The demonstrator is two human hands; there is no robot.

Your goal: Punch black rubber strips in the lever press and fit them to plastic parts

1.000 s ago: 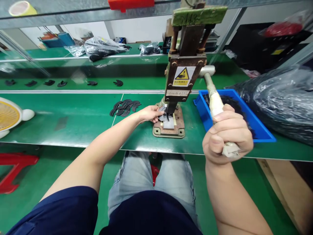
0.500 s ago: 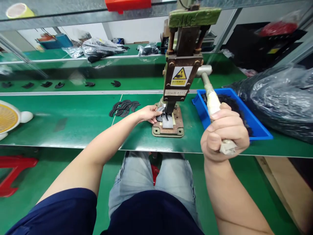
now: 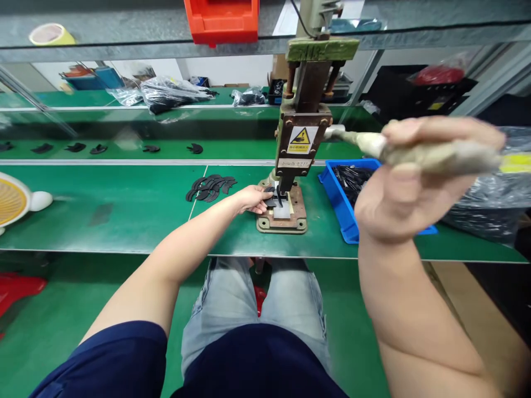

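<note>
Pinched between the thumb and fingers of the left hand point(image 3: 251, 199), a curved black piece point(image 3: 269, 203) lies just right of the frame's centre, at the foot of a hand press point(image 3: 286, 132). The piece sits beside the press's dark ram point(image 3: 286, 183), over the light metal plate point(image 3: 281, 210) on the base; whether the ram touches it is too small to tell. Right of centre, the right hand point(image 3: 410, 179) is wrapped around the cloth-covered lever point(image 3: 369, 143), which reaches leftward to the press; this hand and the near end of the lever are blurred. A yellow warning sign point(image 3: 302, 140) shows on the front of the press.

Left of the left hand, near the middle of the frame, a loose pile of curved black pieces point(image 3: 211, 187) rests on the green table point(image 3: 103, 235). Farther up and to the left, six dark pieces point(image 3: 75, 147) lie spaced out in a row. A blue bin point(image 3: 341, 213) holding black parts point(image 3: 352, 181) stands right of the press, partly hidden by the right hand and forearm. At the left edge is a round white and yellow object point(image 3: 14, 202); a red bin point(image 3: 224, 22) is at top centre.
</note>
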